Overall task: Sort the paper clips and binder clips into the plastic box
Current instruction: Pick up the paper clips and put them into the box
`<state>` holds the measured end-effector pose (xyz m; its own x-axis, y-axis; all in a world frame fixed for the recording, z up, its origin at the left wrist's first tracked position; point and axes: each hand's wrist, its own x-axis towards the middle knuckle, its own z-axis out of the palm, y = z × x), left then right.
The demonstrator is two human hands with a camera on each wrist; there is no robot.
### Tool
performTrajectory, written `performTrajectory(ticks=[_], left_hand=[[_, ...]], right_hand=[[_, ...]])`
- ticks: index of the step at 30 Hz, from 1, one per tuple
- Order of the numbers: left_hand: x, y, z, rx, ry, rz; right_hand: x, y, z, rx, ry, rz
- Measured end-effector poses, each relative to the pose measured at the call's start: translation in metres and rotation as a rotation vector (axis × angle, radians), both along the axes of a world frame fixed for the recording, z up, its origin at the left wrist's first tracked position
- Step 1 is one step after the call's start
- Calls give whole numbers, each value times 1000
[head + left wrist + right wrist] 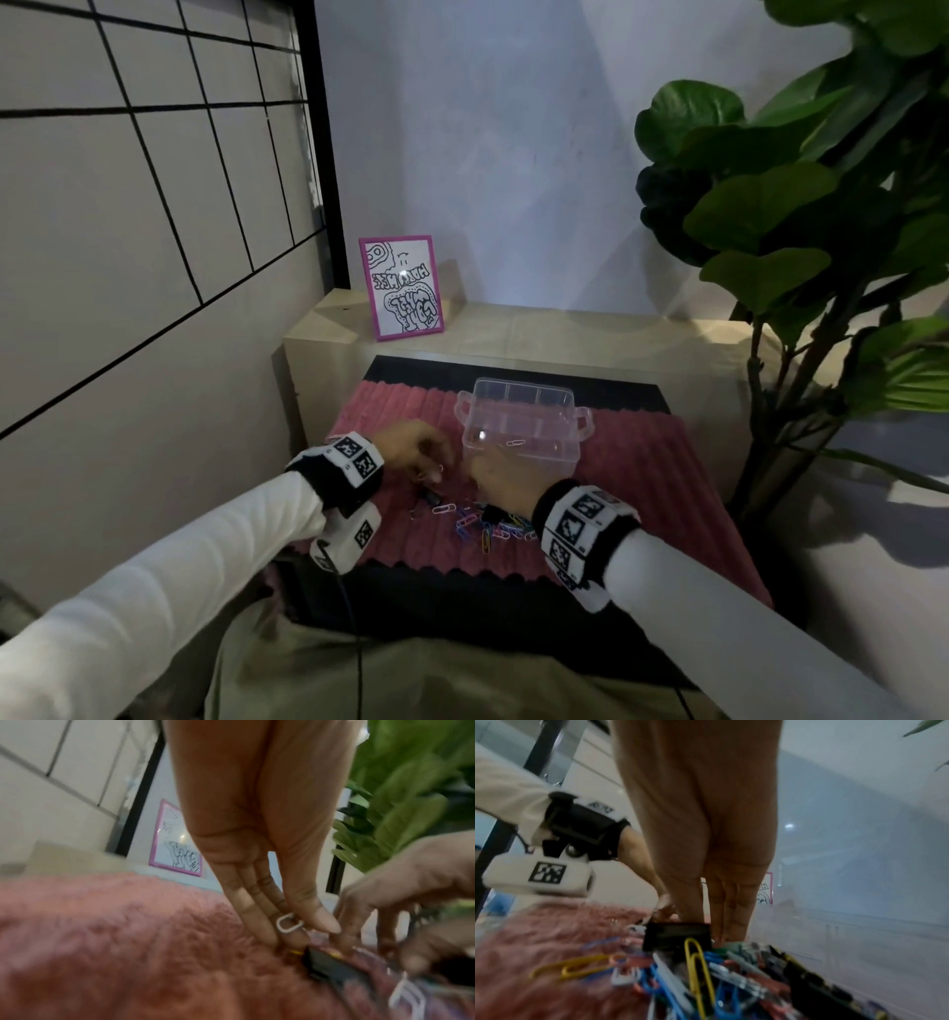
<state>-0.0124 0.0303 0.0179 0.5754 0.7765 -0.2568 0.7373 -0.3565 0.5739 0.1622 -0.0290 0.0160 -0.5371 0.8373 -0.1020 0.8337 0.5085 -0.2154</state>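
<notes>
With a white paper clip already pinched in the left hand and the right hand reaching straight-fingered into the clip pile just before the plastic box, I'd lift one piece at a time, untangled.

Pink ribbed mat covers the dark tabletop. Pink-framed drawing stands upright on the pale ledge behind. Large-leafed green plant stands right; black-gridded wall panel left.
</notes>
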Motion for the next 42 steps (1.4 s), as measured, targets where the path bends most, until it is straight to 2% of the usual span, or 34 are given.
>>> performTrajectory(ticks=[3,6,9,11,16,20,25,32,34,36,39,42], left_hand=[[-2,-6,0,45,156,-95],[-1,-8,-2,63,186,-115],[-1,-6,-3,59,220,-121],[-2,-4,-4,21,204,-93],[-8,2,0,1,50,-5],[0,-4,15,142,-18,10],[17,-23,17,160,127,-88],[28,-36,-8,190,245,-98],[30,-37,-10,215,264,-98],[31,-38,-11,232,286,-80],[31,-38,-10,226,308,-76],[30,-37,-7,181,266,-89]], right_hand=[[-3,-1,-2,26,12,1],[-2,-1,5,25,67,-23],[4,-3,8,146,170,-37],[7,-5,9,175,238,-31],[3,-14,15,-38,297,-1],[-2,-27,-3,-38,279,-14],[-9,-42,-27,88,18,-2],[-1,-42,-26,153,116,27],[2,-42,-23,155,224,9],[5,-38,-17,103,402,-106],[13,-30,-3,-64,763,-292],[23,-24,7,-247,1104,-404]])
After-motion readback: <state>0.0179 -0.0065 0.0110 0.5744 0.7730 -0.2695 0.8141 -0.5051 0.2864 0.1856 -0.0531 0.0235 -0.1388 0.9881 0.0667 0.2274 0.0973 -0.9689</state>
